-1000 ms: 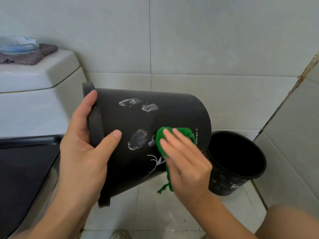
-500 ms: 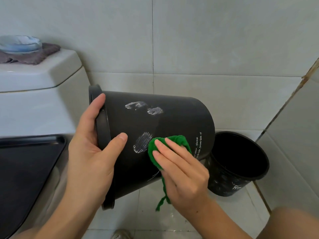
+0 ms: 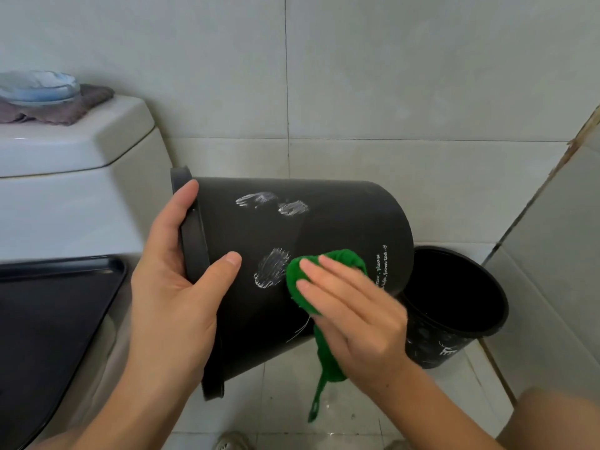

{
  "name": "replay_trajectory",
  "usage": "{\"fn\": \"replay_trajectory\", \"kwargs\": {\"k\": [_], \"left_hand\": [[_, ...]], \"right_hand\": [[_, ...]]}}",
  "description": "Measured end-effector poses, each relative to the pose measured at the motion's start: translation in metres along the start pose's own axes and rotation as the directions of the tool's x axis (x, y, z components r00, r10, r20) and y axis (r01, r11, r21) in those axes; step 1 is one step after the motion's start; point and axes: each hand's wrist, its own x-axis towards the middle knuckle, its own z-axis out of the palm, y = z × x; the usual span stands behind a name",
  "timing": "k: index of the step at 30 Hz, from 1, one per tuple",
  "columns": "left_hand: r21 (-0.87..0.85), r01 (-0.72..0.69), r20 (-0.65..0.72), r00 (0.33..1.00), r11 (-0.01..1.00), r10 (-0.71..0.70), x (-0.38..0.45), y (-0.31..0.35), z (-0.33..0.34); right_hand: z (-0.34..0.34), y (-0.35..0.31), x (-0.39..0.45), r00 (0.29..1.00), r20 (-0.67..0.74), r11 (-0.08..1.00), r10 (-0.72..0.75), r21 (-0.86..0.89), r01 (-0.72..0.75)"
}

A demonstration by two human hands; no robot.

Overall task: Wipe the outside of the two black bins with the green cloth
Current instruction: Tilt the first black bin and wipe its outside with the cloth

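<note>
A bathroom corner is shown, walled with pale grey tiles (image 3: 389,76) and floored with light tiles (image 3: 285,401) that look wet in places. On the left stands a white toilet cistern (image 3: 74,190); on its lid a crumpled brownish cloth (image 3: 65,108) is laid, with a pale blue dish (image 3: 39,87) resting on top of it. Below the cistern, a dark toilet lid (image 3: 48,319) fills the lower left.

In the middle, a black bin (image 3: 324,228) is held off the floor, tipped on its side with its rim to the left and its base to the right. Three whitish smears (image 3: 271,267) are seen on its outer wall, and small white lettering runs near its base. Its inside is turned away and cannot be seen. The left hand (image 3: 172,287) is clamped over the rim, fingers reaching inside and the thumb pressed on the outer wall. The green cloth (image 3: 305,284) is pressed flat against the bin's side just right of the lowest smear by the straightened fingers of the right hand (image 3: 354,316); a strip of the cloth hangs below the palm.

Behind the held bin, partly hidden by its base and the right hand, a second black bin (image 3: 461,303) stands upright on the floor in the corner. Its dark interior appears empty, and white markings are printed on its side.
</note>
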Motion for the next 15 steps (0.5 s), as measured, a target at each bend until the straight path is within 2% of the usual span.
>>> {"fn": "replay_trajectory", "kwargs": {"k": [6, 9, 11, 13, 15], "left_hand": [[-0.017, -0.049, 0.013, 0.999, 0.999, 0.049, -0.001, 0.007, 0.003], [-0.011, -0.055, 0.020, 0.998, 0.998, 0.055, -0.002, 0.009, 0.004], [0.005, -0.059, 0.030, 0.998, 0.998, 0.059, -0.003, 0.009, 0.006], [0.005, -0.056, 0.024, 0.998, 0.998, 0.056, -0.003, 0.008, 0.005], [0.003, -0.061, 0.013, 0.998, 0.998, 0.061, -0.003, 0.008, 0.004]], "right_hand": [[-0.010, 0.019, 0.017, 0.971, -0.075, 0.973, 0.226, -0.028, -0.228], [-0.011, 0.022, 0.020, 0.935, -0.128, 0.937, 0.332, -0.073, -0.342], [-0.012, 0.024, 0.023, 0.896, -0.179, 0.907, 0.407, -0.039, -0.419], [-0.012, 0.025, 0.029, 0.858, -0.251, 0.883, 0.448, -0.026, -0.469], [-0.013, 0.026, 0.035, 0.850, -0.296, 0.882, 0.436, -0.047, -0.469]]}}
